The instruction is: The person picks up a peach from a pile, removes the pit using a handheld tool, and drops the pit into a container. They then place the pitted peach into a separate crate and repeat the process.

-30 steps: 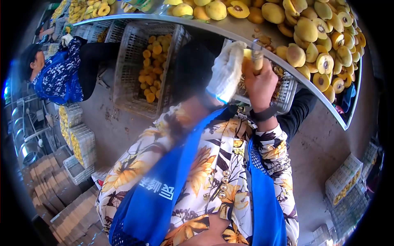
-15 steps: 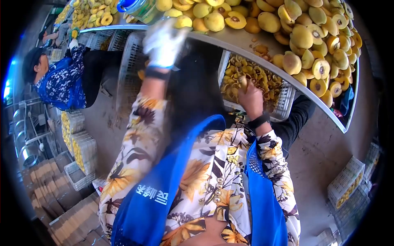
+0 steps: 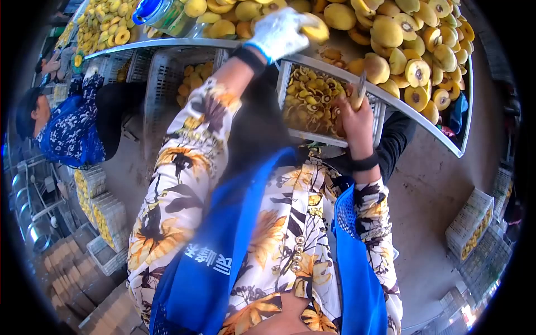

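Note:
My left hand (image 3: 279, 34), in a white glove, is over the table edge with its fingers closed on a yellow peach half (image 3: 316, 28), slightly blurred. In my bare right hand (image 3: 357, 120) is a short knife-like tool (image 3: 360, 92) with a pale handle, pointing up; its working end is hard to make out. That hand is above the right side of a white crate (image 3: 318, 135) filled with curled peach scraps (image 3: 312, 95). Many peach halves (image 3: 388, 32) are heaped on the metal table beyond my hands, some showing a brown hollow.
The metal table edge (image 3: 223, 42) runs across in front of me. A blue-lidded clear container (image 3: 148, 11) lies on the table. Another crate (image 3: 153, 95) holds peach halves at left. A co-worker (image 3: 72, 125) sits further left. Fruit-filled crates (image 3: 109, 218) and another crate (image 3: 469, 223) stand on the floor.
My left hand has moved right along the table edge and now holds a peach half. My right hand has risen from the scraps with the tool tipped upward. The view has shifted slightly.

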`<state>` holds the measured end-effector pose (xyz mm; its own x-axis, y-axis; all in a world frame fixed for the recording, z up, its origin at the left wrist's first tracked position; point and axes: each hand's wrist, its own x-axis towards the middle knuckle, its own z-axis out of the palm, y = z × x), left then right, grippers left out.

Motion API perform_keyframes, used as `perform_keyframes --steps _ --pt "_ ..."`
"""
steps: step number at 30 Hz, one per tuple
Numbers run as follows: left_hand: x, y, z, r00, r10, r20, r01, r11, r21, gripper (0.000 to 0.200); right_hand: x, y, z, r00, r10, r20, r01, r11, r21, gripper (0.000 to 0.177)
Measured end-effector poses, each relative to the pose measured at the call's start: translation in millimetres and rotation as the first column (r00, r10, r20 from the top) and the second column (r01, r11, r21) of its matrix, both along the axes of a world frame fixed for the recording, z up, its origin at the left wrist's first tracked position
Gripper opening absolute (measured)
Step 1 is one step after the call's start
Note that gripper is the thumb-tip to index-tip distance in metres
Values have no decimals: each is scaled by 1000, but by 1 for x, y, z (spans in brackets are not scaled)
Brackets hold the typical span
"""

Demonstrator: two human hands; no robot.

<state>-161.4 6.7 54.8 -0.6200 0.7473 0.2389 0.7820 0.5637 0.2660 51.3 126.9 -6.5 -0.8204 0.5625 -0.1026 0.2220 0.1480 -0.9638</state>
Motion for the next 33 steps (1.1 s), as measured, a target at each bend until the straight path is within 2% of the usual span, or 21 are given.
perform_keyframes --steps 1,3,5,7,8,9,10,11,12,13,14,15,16,17,18,21,23,26,28,30,33 --pt "17 -5 1 996 -85 -15 86 986 141 25 -9 -5 4 996 -2 -94 -17 979 -203 30" --pt "52 -8 7 978 -189 92 153 940 304 28 -28 -20 22 963 -59 -262 -103 820 -563 26" --pt "71 -11 -1 956 -266 127 198 897 395 32 -35 -26 28 971 -35 -237 -125 769 -627 26" --pt "87 -17 13 839 -408 361 54 722 690 36 -39 -37 39 964 -98 -246 -79 779 -622 25" --pt "97 -19 15 665 -497 558 -168 628 759 37 -38 -38 42 950 -122 -286 -127 689 -714 24" --pt "106 -20 17 435 -600 671 -399 540 741 40 -39 -42 42 954 -113 -277 -93 767 -635 23" --pt "111 -19 17 181 -702 689 -615 466 636 43 -39 -48 42 959 -102 -265 -62 835 -546 22" --pt "119 -13 3 150 -711 687 -695 418 585 40 -38 -52 47 965 -73 -252 -51 890 -453 22" --pt "114 -13 -18 478 -446 757 -503 567 652 39 -37 -56 51 971 -48 -235 -39 934 -355 22" --pt "113 -12 -35 566 -355 744 -475 598 646 37 -40 -52 28 994 -36 -107 25 994 -105 27" --pt "112 -9 -36 647 -256 719 -454 629 632 35 -39 -52 28 999 -30 -31 29 998 -55 30" --pt "118 -7 -35 515 -365 776 -579 519 629 34 -38 -53 30 999 -29 45 30 1000 -5 32" --pt "118 -5 -34 490 -428 759 -634 423 648 32 -33 -53 35 999 -35 -14 36 995 94 33" --pt "118 -4 -33 473 -491 732 -682 322 657 31 -25 -53 45 997 -36 -73 50 981 188 34" --pt "115 -3 -33 559 -486 672 -658 233 716 31 -18 -53 53 991 -33 -130 68 958 277 35" --pt "110 -11 -24 620 -354 700 -651 265 711 31 -10 -44 58 990 123 64 -139 915 379 34" --pt "108 -15 -20 812 -14 584 -477 561 677 31 -8 -49 55 987 149 60 -160 908 388 30" --pt "113 -9 -16 443 -410 797 -779 264 569 30 -8 -54 57 977 204 60 -212 909 358 26" --pt "117 -9 -19 726 -195 659 -550 411 727 30 -8 -54 61 972 219 88 -235 909 345 24" --pt "121 -8 -10 663 -199 722 -604 427 673 27 -8 -55 61 970 223 94 -242 907 344 22" --pt "122 -4 -12 700 -131 702 -595 436 675 25 -6 -57 58 971 215 107 -240 909 342 21"
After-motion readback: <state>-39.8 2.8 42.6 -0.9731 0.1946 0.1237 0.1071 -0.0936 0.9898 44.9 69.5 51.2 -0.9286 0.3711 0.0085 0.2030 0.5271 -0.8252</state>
